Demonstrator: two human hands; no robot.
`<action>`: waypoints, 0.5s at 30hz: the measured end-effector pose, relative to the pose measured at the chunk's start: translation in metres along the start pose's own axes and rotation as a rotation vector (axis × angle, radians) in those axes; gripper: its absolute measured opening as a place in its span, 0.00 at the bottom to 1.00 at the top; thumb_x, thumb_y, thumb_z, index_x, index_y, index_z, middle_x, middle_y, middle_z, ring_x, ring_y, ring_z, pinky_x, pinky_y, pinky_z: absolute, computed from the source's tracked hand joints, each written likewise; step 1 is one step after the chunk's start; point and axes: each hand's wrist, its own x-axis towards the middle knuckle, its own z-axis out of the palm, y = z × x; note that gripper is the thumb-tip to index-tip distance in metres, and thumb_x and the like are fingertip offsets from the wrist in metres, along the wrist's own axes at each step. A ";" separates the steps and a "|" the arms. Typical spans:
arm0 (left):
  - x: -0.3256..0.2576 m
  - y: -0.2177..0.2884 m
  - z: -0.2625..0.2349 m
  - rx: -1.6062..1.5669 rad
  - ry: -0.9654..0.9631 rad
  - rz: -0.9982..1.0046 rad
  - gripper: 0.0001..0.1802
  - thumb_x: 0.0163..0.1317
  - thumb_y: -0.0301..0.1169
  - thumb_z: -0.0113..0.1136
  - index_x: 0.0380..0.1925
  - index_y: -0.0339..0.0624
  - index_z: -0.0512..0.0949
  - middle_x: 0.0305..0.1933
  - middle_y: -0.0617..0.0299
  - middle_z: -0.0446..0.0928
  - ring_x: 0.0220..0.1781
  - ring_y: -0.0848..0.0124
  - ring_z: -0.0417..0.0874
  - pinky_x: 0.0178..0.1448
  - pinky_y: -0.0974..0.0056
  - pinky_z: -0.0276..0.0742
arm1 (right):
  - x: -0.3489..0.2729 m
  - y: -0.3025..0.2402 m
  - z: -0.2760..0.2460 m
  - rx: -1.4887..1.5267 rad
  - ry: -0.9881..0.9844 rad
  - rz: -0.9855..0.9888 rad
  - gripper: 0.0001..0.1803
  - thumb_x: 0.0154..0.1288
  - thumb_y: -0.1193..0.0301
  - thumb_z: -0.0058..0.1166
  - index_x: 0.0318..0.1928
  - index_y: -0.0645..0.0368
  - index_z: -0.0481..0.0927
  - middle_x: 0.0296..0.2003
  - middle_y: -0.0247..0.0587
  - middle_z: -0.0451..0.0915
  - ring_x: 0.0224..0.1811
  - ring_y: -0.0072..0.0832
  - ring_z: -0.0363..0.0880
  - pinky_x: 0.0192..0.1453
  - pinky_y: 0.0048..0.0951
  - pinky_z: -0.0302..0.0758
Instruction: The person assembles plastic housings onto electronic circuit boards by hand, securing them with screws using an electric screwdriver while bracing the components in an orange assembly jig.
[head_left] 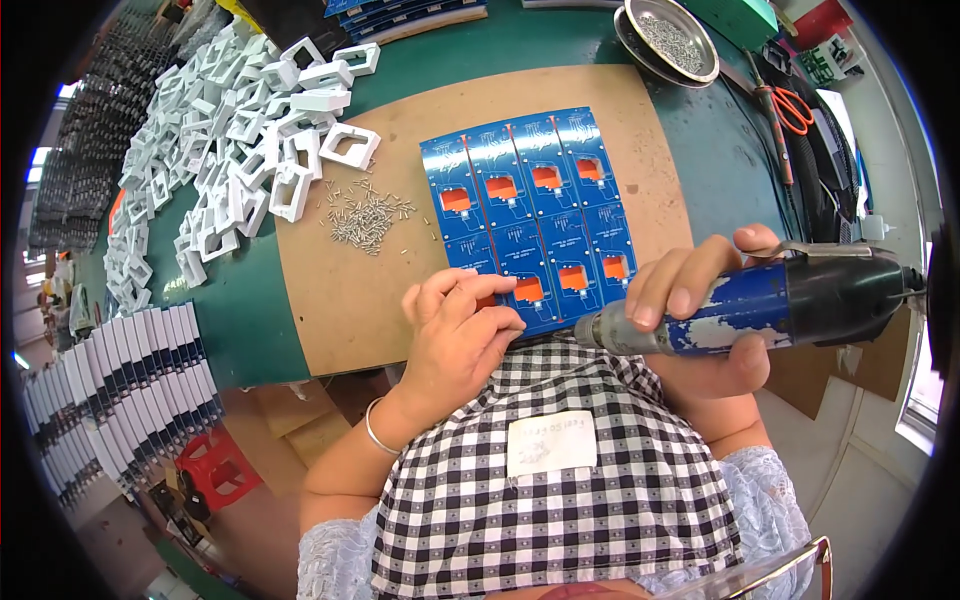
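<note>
Right hand (700,300) wrapped tight around the blue electric screwdriver (760,305), lying crosswise, tip pointing left toward the blue circuit panel (535,215); left hand (462,325) presses fingers-down on its lower-centre edge.

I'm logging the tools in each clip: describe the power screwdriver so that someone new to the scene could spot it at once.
Start at the brown board on the green table, with the blue circuit panel on it. At the panel's near right corner, the right hand grips the power screwdriver. It lies sideways, tip toward the left hand; unlike the orange-handled scissors, it has a chipped blue barrel and black rear.
</note>
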 end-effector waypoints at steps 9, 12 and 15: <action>0.001 0.003 0.000 0.151 0.027 0.043 0.11 0.47 0.29 0.70 0.31 0.54 0.80 0.54 0.72 0.77 0.59 0.62 0.69 0.60 0.53 0.55 | 0.002 0.006 0.016 -0.089 -0.044 -0.072 0.39 0.63 0.46 0.58 0.65 0.52 0.59 0.30 0.37 0.73 0.30 0.34 0.78 0.38 0.37 0.76; -0.002 -0.003 0.003 0.111 0.050 0.052 0.12 0.46 0.31 0.71 0.32 0.54 0.80 0.54 0.73 0.76 0.59 0.64 0.69 0.59 0.52 0.56 | 0.001 0.012 0.032 -0.070 -0.089 -0.156 0.36 0.66 0.52 0.58 0.66 0.53 0.57 0.33 0.41 0.75 0.31 0.37 0.78 0.38 0.40 0.76; -0.004 -0.007 0.004 0.056 0.065 0.052 0.13 0.46 0.33 0.72 0.33 0.54 0.80 0.54 0.73 0.76 0.60 0.65 0.70 0.59 0.52 0.56 | 0.011 0.016 0.024 -0.185 -0.293 -0.241 0.37 0.65 0.54 0.59 0.66 0.52 0.56 0.33 0.41 0.76 0.31 0.37 0.79 0.36 0.40 0.78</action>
